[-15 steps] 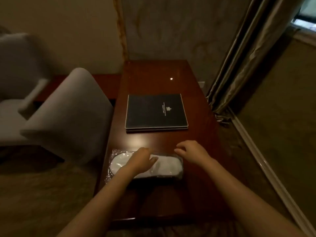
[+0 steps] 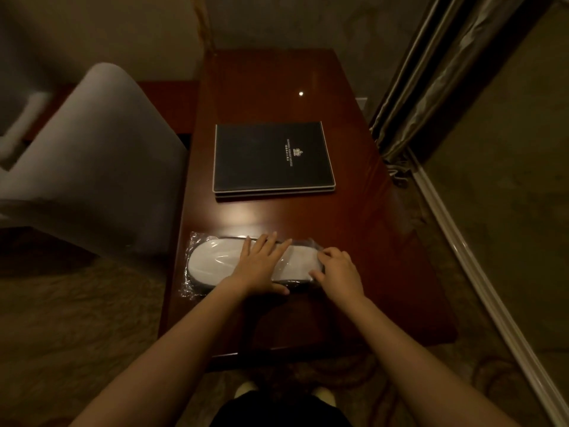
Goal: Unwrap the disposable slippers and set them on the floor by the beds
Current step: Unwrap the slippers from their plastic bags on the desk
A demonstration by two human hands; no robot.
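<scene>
A pair of white disposable slippers (image 2: pixel 212 263) lies sealed in a clear plastic wrapper on the near part of a dark wooden desk (image 2: pixel 369 257). My left hand (image 2: pixel 261 266) lies flat across the middle of the pack, fingers straight and spread, thumb at its near edge. My right hand (image 2: pixel 337 272) is at the pack's right end, fingers curled onto the wrapper there. The wrapper is closed.
A black folder (image 2: pixel 271 158) lies on the desk beyond the slippers. A pale upholstered chair (image 2: pixel 101 161) stands close on the left. Curtains (image 2: pixel 431 72) hang at the right, above a baseboard. Patterned carpet covers the floor, and my feet show below the desk edge.
My right hand has moved left from above the desk onto the right end of the pack. My left hand has spread flatter over its middle. The camera has come closer and tilted down.
</scene>
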